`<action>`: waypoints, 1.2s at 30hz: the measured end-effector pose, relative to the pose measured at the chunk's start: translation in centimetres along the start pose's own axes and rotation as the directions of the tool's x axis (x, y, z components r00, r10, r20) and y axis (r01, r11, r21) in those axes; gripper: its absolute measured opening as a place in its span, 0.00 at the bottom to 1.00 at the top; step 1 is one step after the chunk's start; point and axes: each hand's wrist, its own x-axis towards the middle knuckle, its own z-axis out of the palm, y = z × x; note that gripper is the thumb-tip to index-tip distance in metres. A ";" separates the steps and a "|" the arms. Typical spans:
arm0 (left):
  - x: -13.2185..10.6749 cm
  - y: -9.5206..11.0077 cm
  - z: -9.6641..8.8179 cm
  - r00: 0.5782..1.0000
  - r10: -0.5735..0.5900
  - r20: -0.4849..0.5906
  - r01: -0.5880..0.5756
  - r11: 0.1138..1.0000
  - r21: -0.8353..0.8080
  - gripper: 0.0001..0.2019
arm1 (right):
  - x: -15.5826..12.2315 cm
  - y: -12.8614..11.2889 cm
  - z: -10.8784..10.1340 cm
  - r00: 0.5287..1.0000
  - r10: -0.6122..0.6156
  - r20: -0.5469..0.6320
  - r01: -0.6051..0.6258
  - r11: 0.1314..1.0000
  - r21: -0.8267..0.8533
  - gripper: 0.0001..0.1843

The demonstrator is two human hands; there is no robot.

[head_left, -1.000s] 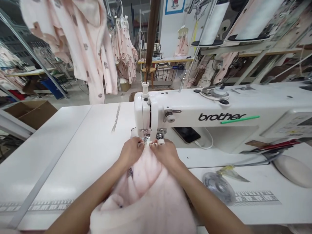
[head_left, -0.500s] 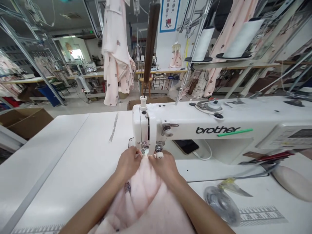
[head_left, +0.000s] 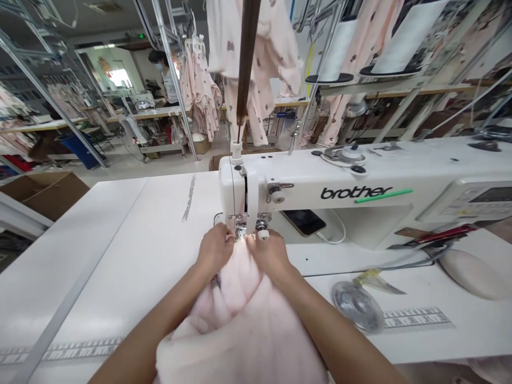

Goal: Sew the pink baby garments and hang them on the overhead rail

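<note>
A bunched pale pink fleece garment (head_left: 244, 314) lies on the white sewing table (head_left: 132, 250) in front of me. Its far edge sits under the presser foot (head_left: 241, 232) of a white Brother sewing machine (head_left: 340, 192). My left hand (head_left: 214, 249) pinches the cloth just left of the needle, fingers closed on it. On the other side of the needle my right hand (head_left: 269, 252) presses and grips the same edge. Both forearms rest along the heap of fabric.
A phone (head_left: 306, 221) on a cable lies under the machine arm. A clear round lid (head_left: 357, 306), scissors (head_left: 378, 281) and a pink pad (head_left: 474, 273) lie at right. Pink garments (head_left: 256, 58) hang behind, thread cones (head_left: 338, 50) stand above, a cardboard box (head_left: 48, 192) sits left. A person stands far back.
My hands have stayed at the needle on the pink cloth. The view shifted as my head moved, and the hanging garments behind have travelled to the right.
</note>
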 end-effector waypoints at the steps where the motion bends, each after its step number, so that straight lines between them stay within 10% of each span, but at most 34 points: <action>1: 0.0 0.0 0.0 1.000 0.000 -0.001 0.000 1.000 0.004 0.07 | 0.0 0.0 0.0 1.000 0.003 -0.004 -0.003 1.000 -0.007 0.10; 19: 0.4 -0.2 0.4 0.998 0.021 -0.065 -0.021 1.000 0.002 0.09 | 0.2 -0.3 0.4 1.000 -0.002 0.021 0.002 1.000 -0.018 0.12; 36: 0.4 -1.5 0.3 0.995 0.073 -0.069 -0.083 0.986 -0.144 0.12 | -0.1 2.3 -0.2 0.983 -0.166 0.077 0.135 0.942 0.308 0.27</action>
